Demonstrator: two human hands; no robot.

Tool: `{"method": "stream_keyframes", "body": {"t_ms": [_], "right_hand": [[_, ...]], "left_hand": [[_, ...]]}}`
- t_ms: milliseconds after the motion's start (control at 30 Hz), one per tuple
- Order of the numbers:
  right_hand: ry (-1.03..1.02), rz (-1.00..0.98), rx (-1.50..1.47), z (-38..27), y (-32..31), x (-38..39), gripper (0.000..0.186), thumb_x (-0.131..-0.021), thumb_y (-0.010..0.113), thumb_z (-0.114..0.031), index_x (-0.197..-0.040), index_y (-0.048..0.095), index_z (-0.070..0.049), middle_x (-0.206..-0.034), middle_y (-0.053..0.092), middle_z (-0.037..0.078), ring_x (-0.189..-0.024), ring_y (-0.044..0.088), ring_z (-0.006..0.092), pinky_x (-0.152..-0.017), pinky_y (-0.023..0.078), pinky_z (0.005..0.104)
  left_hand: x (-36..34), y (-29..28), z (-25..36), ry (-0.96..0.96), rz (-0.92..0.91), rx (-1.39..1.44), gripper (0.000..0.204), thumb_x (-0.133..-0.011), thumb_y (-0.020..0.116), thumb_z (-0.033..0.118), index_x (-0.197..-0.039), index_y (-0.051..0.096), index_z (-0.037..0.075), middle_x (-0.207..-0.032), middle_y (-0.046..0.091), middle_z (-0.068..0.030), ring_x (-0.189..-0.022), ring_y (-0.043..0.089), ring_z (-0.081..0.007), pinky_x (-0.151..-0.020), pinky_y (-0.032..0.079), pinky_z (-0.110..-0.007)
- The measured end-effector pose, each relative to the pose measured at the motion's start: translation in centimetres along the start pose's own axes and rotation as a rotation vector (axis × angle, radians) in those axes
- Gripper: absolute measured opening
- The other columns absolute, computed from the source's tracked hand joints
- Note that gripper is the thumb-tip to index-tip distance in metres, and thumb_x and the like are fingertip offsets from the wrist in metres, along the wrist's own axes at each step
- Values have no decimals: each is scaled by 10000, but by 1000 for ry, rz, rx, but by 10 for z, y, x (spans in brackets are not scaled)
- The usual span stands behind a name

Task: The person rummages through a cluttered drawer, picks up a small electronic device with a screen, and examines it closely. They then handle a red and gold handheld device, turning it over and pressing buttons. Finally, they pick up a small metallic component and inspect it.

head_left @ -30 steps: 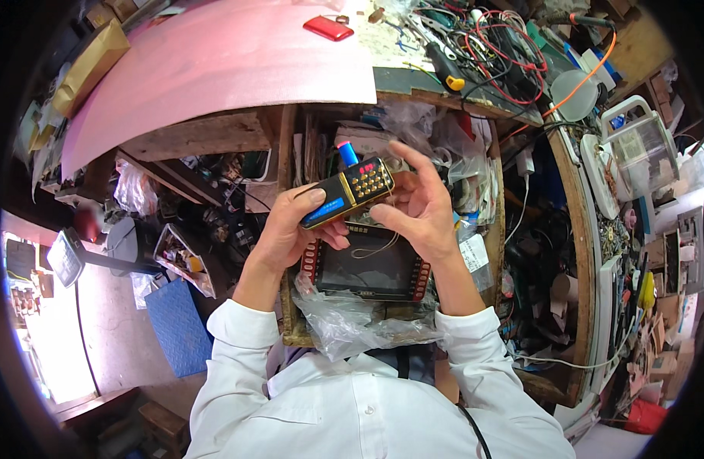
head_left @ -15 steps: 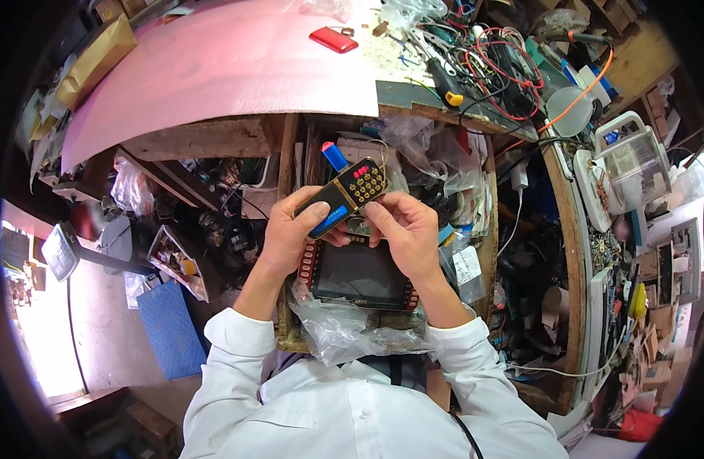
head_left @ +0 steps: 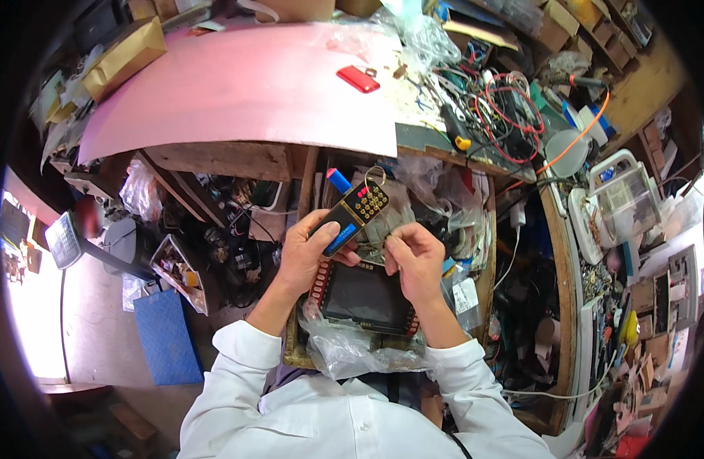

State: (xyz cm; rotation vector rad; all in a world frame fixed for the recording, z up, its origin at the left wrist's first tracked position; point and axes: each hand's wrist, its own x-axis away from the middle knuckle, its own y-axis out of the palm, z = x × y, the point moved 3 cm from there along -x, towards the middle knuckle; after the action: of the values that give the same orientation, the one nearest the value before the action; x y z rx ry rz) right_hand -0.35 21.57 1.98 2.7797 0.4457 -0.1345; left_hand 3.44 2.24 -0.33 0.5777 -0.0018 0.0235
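Note:
My left hand is closed on a small black-and-gold media player with a keypad, blue display and red digits, tilted up to the right. A blue stick juts from its side, and a thin strap loops above its top end. Right of the player, my right hand is closed with thumb and index pinched on what looks like the strap. Below both hands lies a red-and-black screen device in an open wooden drawer, with crumpled clear plastic over its lower edge.
A pink sheet covers the bench above, bearing a red rectangular object. Tangled wires and tools crowd the bench's right. A small box of parts and a blue board are at left, a clear plastic case at right.
My right hand's raised fingers have come down and pinched together, then moved slightly away from the player. The strap now loops above the player instead of dangling below. The view has shifted.

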Motion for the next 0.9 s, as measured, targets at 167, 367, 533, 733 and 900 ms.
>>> {"method": "stream_keyframes", "body": {"t_ms": [167,367,533,733,900], "right_hand": [[-205,-51,352,-61,9,-34,71,-969,650,-37,-910,650,3,-755,637,-1,-578,515,45,-536,409,208],[-388,-92,1116,-93,50,-156,233,-880,655,-210,-869,708,17,-813,712,212,-744,701,334,-707,542,429],[-126,-97,1410,-84,50,-208,304,-824,685,-274,-942,776,-9,-905,741,244,-886,733,379,-831,570,446],[-428,-29,1315,-98,49,-188,248,-865,727,-230,-960,756,-3,-864,738,228,-851,730,374,-800,569,441],[-334,-170,863,-98,32,-108,143,-898,724,-133,-958,725,-3,-841,731,93,-766,699,154,-700,551,305]], "left_hand": [[-3,2,-4,24,8,2,338,-1022,630,193,-1268,568,-31,-966,727,-171,-762,758,-254,-687,642,-372],[-4,2,1,58,25,-50,425,-993,686,158,-1356,562,-25,-1044,716,-119,-831,730,-195,-722,630,-335],[-5,5,0,78,24,-29,459,-949,748,107,-1371,595,9,-1108,715,-82,-870,718,-159,-745,630,-317],[-5,2,0,126,16,-47,447,-921,751,34,-1347,617,29,-1110,719,-82,-910,725,-169,-781,638,-326],[0,3,1,144,3,-87,496,-870,751,-42,-1347,631,30,-1176,703,-58,-997,687,-119,-875,615,-294]]}}
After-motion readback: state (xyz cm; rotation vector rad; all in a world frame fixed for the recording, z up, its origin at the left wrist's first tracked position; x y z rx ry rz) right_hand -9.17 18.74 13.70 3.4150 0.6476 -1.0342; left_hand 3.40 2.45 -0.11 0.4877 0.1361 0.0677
